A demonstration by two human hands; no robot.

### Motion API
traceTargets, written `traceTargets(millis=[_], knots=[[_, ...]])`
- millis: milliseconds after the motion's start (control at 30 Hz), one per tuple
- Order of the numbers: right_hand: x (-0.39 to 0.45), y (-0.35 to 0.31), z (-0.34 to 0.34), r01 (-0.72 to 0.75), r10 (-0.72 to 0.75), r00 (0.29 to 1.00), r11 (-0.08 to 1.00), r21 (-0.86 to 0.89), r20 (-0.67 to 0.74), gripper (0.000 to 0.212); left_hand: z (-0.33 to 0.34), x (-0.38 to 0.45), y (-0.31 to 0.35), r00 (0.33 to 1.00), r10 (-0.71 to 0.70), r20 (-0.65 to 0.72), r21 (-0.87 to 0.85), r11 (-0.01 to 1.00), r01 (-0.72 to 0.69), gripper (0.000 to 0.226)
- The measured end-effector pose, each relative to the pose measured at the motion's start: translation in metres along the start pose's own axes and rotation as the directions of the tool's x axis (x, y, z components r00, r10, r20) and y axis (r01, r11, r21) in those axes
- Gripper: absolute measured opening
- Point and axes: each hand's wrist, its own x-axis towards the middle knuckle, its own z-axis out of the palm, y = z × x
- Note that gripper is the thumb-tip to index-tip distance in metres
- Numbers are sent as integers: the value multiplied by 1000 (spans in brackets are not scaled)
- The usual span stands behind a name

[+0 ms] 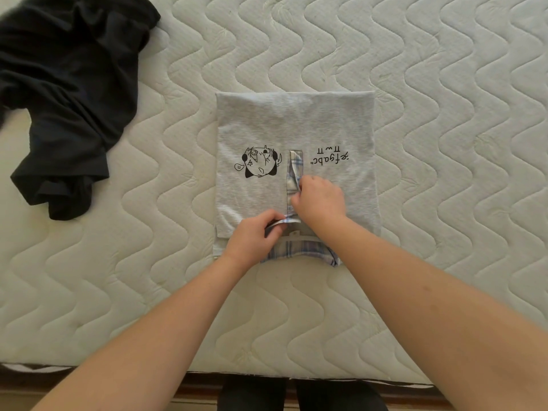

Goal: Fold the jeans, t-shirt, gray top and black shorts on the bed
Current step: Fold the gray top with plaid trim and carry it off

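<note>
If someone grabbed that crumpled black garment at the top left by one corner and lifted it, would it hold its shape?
Probably not. The black shorts lie in soft bunched folds, so they would likely droop and unfold. The fabric looks thin, so probably light. Pushed, they would likely crumple more than slide on the quilted mattress.

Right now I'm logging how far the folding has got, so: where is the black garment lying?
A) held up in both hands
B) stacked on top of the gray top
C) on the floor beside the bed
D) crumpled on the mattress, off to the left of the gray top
D: the black garment lies bunched on the mattress, left of the gray top and apart from it.
</note>
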Motion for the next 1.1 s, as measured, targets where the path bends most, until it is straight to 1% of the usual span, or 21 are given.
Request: traceTargets(millis=[100, 200, 233, 267, 333, 367, 400, 433, 467, 533, 567, 600, 633, 700, 767, 833, 933, 1000, 1033, 1067, 1100], knots=[[-4, 2, -1, 21, -11, 996, 992, 125, -84, 21, 1, 2, 1, 997, -72, -14, -75, 995, 71, 5], [-8, 8, 5, 128, -104, 986, 974, 187, -133, 20, 3, 3, 0, 995, -100, 5, -112, 989, 99, 4], [-7, 10, 7, 163, -146, 983, 972, 171, -110, 20, 3, 3, 0, 995, -102, 16, -119, 988, 103, 5], [-5, 12, 8, 193, -187, 981, 972, 134, -55, 23, 3, 3, -1, 994, -105, 26, -123, 987, 108, 5], [1, 17, 6, 234, -242, 964, 969, 84, 107, 30, 2, 4, 0, 992, -120, 30, -145, 982, 123, 6], [4, 20, 4, 232, -248, 954, 967, 109, 169, 31, 1, 4, 0, 992, -127, 19, -166, 978, 128, 6], [7, 23, 0, 206, -240, 950, 963, 174, 200, 31, -1, 5, 1, 991, -132, -1, -181, 975, 130, 6], [7, 26, -4, 150, -212, 956, 948, 281, 204, 31, -2, 6, 2, 991, -132, -29, -185, 975, 124, 7], [6, 29, -7, 75, -170, 965, 910, 407, 202, 30, -4, 7, 4, 989, -132, -64, -178, 977, 119, 10], [1, 34, -12, -65, -117, 963, 777, 626, 245, 32, -6, 12, 6, 976, -171, -132, -162, 975, 149, 13], [-3, 36, -13, -100, -133, 950, 729, 677, 284, 35, -7, 15, 6, 967, -205, -153, -158, 971, 181, 13], [-6, 37, -13, -106, -167, 933, 718, 688, 319, 37, -8, 19, 6, 959, -236, -155, -151, 965, 213, 15], [-8, 37, -12, -88, -201, 919, 736, 671, 341, 36, -9, 22, 6, 956, -259, -140, -140, 961, 240, 18], [-8, 35, -6, -29, -221, 914, 802, 597, 342, 29, -11, 28, 8, 953, -285, -105, -128, 954, 272, 17], [-5, 28, 0, -4, -193, 924, 858, 514, 331, 16, -14, 30, 9, 945, -311, -99, -153, 943, 294, 13], [0, 19, 4, -10, -134, 939, 909, 416, 317, 13, -16, 28, 8, 934, -341, -110, -191, 929, 317, 14], [7, 8, 9, -20, -36, 973, 971, 240, 228, 16, -22, 20, 2, 916, -383, -122, -154, 919, 363, 19], [8, 4, 10, 21, -39, 989, 991, 130, 144, 17, -25, 14, -2, 909, -408, -84, -66, 913, 404, 23], [7, 4, 10, 37, -54, 989, 991, 126, 136, 17, -26, 10, -4, 909, -412, -62, -13, 911, 412, 24], [6, 4, 9, 41, -67, 987, 984, 174, 146, 18, -26, 6, -4, 913, -403, -56, 36, 913, 405, 24], [4, 6, 7, 25, -69, 985, 964, 266, 160, 20, -27, 2, -4, 924, -375, -73, 75, 922, 380, 24]])
